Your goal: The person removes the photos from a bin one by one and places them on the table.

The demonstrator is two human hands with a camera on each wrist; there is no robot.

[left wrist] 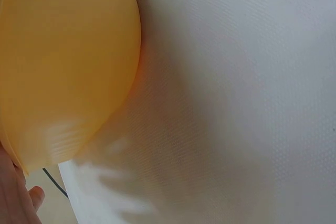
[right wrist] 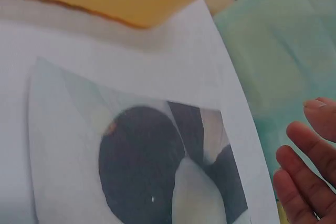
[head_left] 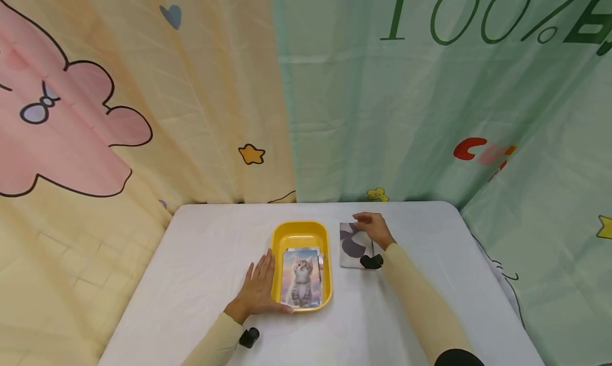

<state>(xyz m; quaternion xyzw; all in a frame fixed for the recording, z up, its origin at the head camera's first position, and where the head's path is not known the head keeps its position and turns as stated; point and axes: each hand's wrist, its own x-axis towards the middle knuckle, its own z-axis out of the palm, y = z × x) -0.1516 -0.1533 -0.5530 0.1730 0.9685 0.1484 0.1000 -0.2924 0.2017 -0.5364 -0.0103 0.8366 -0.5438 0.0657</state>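
The bench (head_left: 325,339) carries the tray (head_left: 300,237), near its middle. My left hand (head_left: 258,291) is spread along the tray's left side, thumb at the near rim, seemingly steadying it. My right hand (head_left: 375,229), loosely curved, is over the far right corner of the grey card (head_left: 353,244), pinching nothing I can see. That card lies just right of the tray; the cat card (head_left: 302,278) lies inside. I'd call this moving cards one by one; lifting the grey one would call for an edge pinch.
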